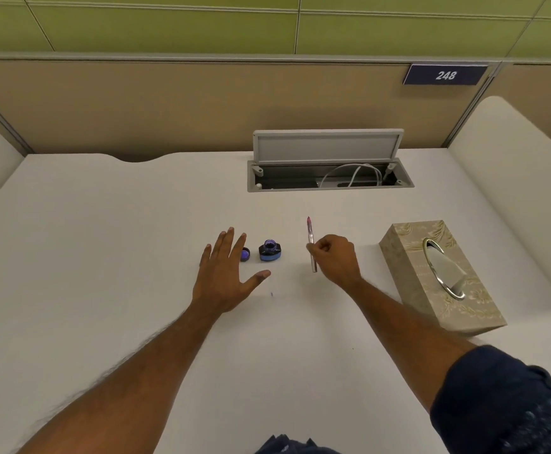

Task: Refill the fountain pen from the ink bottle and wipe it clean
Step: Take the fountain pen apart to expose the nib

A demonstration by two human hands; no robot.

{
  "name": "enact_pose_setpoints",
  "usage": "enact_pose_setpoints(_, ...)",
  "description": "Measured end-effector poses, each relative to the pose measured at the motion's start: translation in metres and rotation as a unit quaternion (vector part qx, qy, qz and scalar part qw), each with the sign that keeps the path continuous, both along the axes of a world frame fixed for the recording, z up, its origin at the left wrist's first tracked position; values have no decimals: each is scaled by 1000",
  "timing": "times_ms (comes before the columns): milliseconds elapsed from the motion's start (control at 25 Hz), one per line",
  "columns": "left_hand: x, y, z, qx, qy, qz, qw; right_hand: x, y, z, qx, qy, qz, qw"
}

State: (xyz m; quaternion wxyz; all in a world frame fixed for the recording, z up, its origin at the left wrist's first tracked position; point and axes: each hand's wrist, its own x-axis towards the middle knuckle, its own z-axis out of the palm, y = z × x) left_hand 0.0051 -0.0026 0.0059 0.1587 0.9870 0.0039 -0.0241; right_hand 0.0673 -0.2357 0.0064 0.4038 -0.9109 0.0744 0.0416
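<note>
Your right hand (334, 258) is pinching one pen (311, 245), tip pointing away, right of the one open bottle (270, 250). Your left hand (226, 271) is hovering with fingers spread wide, covering part of one cap (245, 254). One tissue box (441, 276) is sitting at the desk's (103, 224) right.

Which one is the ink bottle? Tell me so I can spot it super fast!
Start at the big patterned tissue box on the right of the white desk, then look left past the right hand holding the pen. The ink bottle stands between both hands: small, dark blue, open-topped, bigger than its loose cap beside it.
</note>
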Motion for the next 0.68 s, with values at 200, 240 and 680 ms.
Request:
enact_pose_setpoints(200,-10,-23,20,-228,-35,43,972,-36,7,23,178,-50,0,983)
enact_pose_setpoints(240,-11,-30,28,-317,-24,67,946,-45,11,29,204,-54,8,977)
enact_pose_setpoints(680,-26,-50,63,-618,103,36,778,-101,34,43,288,-56,96,951)
